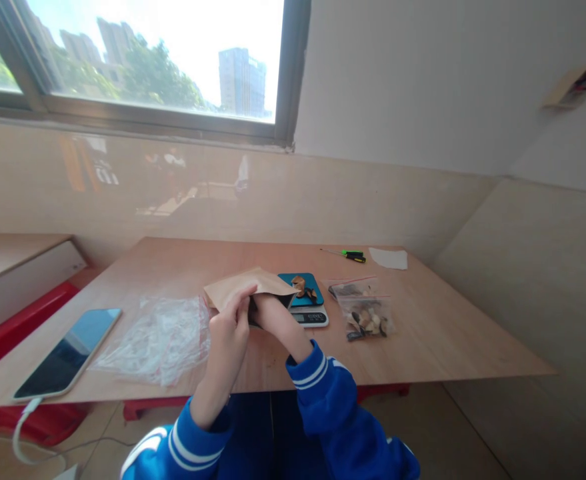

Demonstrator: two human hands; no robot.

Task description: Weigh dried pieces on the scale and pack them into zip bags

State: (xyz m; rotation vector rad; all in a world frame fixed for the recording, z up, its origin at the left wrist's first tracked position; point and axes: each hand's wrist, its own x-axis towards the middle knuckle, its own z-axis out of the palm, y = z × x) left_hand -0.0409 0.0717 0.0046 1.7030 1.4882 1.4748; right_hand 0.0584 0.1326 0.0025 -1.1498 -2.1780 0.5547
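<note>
My left hand [231,319] grips the open edge of a brown kraft paper bag [245,283], thumb and fingers closed on it. The bag lies tilted, its mouth turned toward me. Into that mouth reaches my right hand [271,313]; its fingers are hidden inside. Just behind and right of the bag is a digital kitchen scale [317,316] with a blue top, partly covered by the bag. Several brown and dark dried pieces [303,288] rest on the scale. Right of it lie clear zip bags [367,317] holding similar pale and dark pieces.
Clear empty plastic bags [160,343] are heaped on the left of the wooden table [447,333]. A phone [67,353] with a white cable [23,423] lies beyond them at the left edge. At the back are a screwdriver [345,254] and white paper [389,259].
</note>
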